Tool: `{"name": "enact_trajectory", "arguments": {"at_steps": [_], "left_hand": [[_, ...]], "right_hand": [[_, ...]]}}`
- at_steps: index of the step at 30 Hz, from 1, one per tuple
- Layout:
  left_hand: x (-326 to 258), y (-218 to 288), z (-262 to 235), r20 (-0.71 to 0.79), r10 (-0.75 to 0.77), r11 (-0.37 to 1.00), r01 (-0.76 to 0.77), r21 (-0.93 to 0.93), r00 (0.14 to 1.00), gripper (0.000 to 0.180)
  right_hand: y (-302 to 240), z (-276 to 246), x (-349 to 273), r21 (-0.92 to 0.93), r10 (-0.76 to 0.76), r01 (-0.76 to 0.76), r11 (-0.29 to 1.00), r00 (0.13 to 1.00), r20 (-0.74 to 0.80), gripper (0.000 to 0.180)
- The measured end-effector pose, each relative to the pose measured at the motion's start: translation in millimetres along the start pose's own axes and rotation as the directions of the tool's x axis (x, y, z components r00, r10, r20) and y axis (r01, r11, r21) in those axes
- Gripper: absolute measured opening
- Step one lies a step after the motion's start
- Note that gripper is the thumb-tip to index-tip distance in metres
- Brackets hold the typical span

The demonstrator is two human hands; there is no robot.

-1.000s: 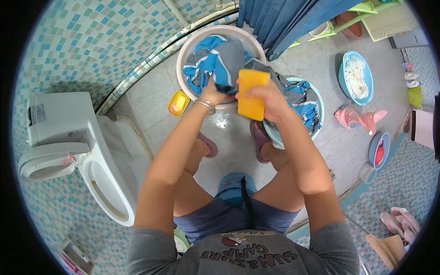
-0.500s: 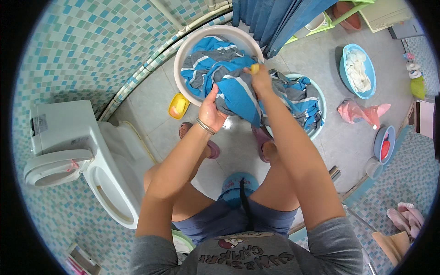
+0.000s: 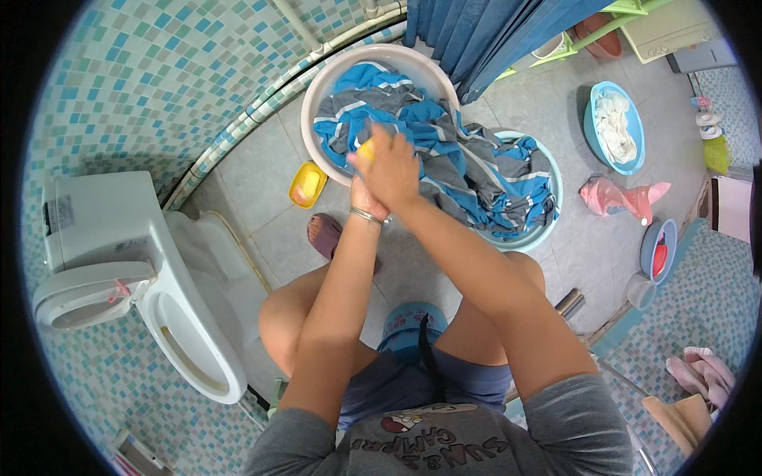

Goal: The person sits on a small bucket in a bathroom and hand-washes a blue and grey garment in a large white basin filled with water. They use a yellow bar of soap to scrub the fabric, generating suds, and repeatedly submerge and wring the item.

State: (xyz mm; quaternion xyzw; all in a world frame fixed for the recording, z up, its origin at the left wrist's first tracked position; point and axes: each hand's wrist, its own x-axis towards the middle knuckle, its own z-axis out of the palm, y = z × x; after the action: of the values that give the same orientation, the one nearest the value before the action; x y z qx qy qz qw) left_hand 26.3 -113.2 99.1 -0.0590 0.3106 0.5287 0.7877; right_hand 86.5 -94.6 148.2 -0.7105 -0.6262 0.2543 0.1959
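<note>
My right hand (image 3: 390,168) is closed around a yellow bar of soap (image 3: 365,149), over the front rim of a pale pink basin (image 3: 309,119). Just beneath it lies my left hand (image 3: 363,198), a bracelet at its wrist; the right hand covers its fingers, so I cannot see whether they hold anything. Blue, grey and white striped cloth (image 3: 441,147) fills the pink basin and drapes over its right side into a pale blue basin (image 3: 557,186). The cloth is bunched in both, and its full shape is hidden.
A yellow soap dish (image 3: 298,197) holding soap sits left of the basins. The toilet (image 3: 226,373) is at left, a blue curtain (image 3: 476,40) behind. To the right are a blue basin (image 3: 591,131) with white cloth, a pink plastic bag (image 3: 607,194) and a small blue tub (image 3: 671,238).
My right hand has moved left with the soap, across to my left hand. The cloth flap that my left hand held up has dropped toward the basins. My left knee has shifted slightly.
</note>
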Motion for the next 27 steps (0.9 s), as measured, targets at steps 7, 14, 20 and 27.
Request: {"name": "enact_trajectory", "arguments": {"at_steps": [7,14,20,27], "left_hand": [[-0.2,21.9,1.3,0.628,0.103,0.991,-0.028,-0.129,0.771,0.047],[-42.5,18.2,71.9,0.15,0.027,0.981,-0.055,0.186,0.988,0.063],[-33.4,20.8,72.9,0.352,0.048,0.955,-0.146,0.259,0.935,0.074],[18.6,21.0,-54.9,-0.501,0.04,0.867,0.22,0.448,0.865,0.073]], "right_hand": [[-41.2,-15.5,-20.0,0.223,-0.112,0.117,0.968,0.993,-0.036,0.044],[21.4,-29.4,16.9,0.789,0.172,-0.353,0.503,0.935,0.309,0.065],[25.7,-80.8,13.4,0.85,0.077,-0.465,0.246,0.884,0.461,0.063],[43.9,-109.3,29.1,0.733,-0.106,-0.678,-0.058,0.734,0.67,0.033]]}}
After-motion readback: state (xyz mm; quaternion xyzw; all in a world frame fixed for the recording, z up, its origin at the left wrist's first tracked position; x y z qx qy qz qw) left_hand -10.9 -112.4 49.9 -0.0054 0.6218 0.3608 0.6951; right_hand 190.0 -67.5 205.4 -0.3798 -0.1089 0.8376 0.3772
